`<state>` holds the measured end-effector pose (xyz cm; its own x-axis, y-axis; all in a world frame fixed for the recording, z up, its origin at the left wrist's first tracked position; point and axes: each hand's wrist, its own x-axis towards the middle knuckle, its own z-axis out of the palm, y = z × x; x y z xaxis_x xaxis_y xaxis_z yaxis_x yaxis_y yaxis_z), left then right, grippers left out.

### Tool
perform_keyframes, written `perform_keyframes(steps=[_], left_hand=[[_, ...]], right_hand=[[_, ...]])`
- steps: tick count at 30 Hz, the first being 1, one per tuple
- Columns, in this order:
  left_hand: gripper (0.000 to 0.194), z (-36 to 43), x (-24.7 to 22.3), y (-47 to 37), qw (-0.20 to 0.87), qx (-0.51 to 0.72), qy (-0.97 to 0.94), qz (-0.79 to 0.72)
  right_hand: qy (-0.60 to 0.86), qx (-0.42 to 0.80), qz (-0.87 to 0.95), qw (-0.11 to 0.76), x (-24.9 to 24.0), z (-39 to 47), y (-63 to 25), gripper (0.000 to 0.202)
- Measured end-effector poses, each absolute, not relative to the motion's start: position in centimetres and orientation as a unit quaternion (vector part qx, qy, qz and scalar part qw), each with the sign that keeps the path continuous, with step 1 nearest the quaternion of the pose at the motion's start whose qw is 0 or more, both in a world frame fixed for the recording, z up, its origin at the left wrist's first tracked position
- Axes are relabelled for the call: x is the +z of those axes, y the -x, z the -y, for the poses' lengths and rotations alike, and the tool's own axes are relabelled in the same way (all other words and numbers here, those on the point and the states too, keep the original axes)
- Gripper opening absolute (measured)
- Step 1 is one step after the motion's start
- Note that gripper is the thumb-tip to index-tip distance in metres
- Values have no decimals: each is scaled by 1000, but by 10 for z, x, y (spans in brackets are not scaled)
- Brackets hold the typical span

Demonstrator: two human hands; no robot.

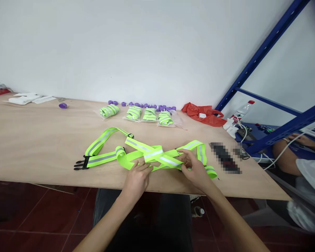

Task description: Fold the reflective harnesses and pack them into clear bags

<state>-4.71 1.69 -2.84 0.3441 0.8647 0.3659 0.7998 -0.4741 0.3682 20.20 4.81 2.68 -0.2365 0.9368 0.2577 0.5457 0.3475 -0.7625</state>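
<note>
Against a white wall (147, 49), a wooden desk (42, 147) holds yellow-green reflective straps (153, 154) at 6 o'clock, near centre. At their 7 and 4 o'clock, the left hand (138, 177) and right hand (195, 171) touch them, fingers half-curled; whether either grips, I cannot tell.

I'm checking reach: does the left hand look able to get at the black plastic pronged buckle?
Likely yes: nothing stands between the left hand and the black buckle along the near edge of the pale wooden table.
</note>
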Motion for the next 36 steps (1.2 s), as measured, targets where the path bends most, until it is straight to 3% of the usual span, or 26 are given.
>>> perform_keyframes(steps=[4,7,11,17,21,25,29,36], left_hand=[[35,-6,-17,44,61,238,-833,-496],[36,0,-10,40,68,215,-841,-492],[51,3,-7,36,62,175,-850,-493],[50,2,-8,37,68,137,-854,-498],[49,2,-5,37,72,125,-855,-499],[51,3,-3,36,81,117,-853,-502],[51,3,-3,35,80,123,-852,-502],[52,3,-4,35,84,130,-849,-504]], right_hand=[[494,274,735,375,21,-48,-201,17],[484,314,706,411,19,-53,-200,10],[480,441,633,418,17,-60,-203,12],[430,626,458,462,17,-61,-202,21],[408,662,433,457,16,-64,-197,23],[456,584,523,421,14,-65,-196,32],[485,432,686,328,15,-57,-196,50],[499,172,810,256,10,-44,-197,42]])
